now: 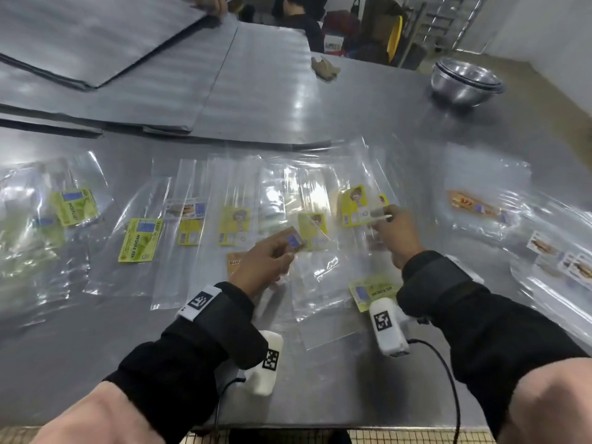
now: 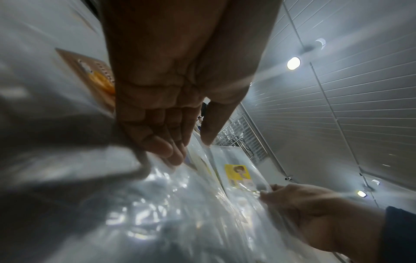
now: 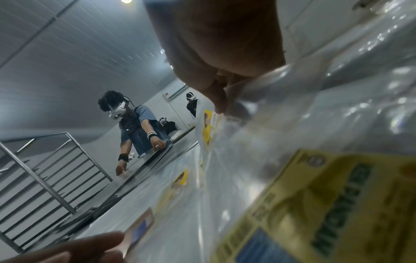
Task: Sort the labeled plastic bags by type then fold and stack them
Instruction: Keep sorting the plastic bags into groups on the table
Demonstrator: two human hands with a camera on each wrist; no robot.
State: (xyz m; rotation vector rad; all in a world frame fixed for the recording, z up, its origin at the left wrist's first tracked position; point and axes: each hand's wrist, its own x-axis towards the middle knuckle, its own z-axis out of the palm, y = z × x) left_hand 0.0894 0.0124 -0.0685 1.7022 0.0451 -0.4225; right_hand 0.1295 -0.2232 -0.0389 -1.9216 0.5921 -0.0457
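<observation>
- Our left hand point(image 1: 267, 262) pinches a clear plastic bag by its brown label point(image 1: 294, 240), thumb and fingers closed on it just above the table point(image 1: 368, 100).
- Our right hand point(image 1: 395, 230) pinches the edge of another clear bag beside a yellow cartoon label point(image 1: 352, 205), lifting the film slightly.
- We count three yellow cartoon-label bags in the middle row: one at point(image 1: 233, 225), one at point(image 1: 312, 224), and the one at our right hand.
- Green labels: one reading "KEK PANDAN" point(image 1: 139, 240), one further left point(image 1: 75, 206), one near our right wrist point(image 1: 373, 291); three that we can make out.
- One orange-label bag point(image 1: 235, 261) lies partly under our left hand.
- At the far right lie bags with bread-picture labels point(image 1: 474, 205); their number is unclear.
- Stacked steel bowls point(image 1: 466, 81) stand at the far right corner, seemingly three.
</observation>
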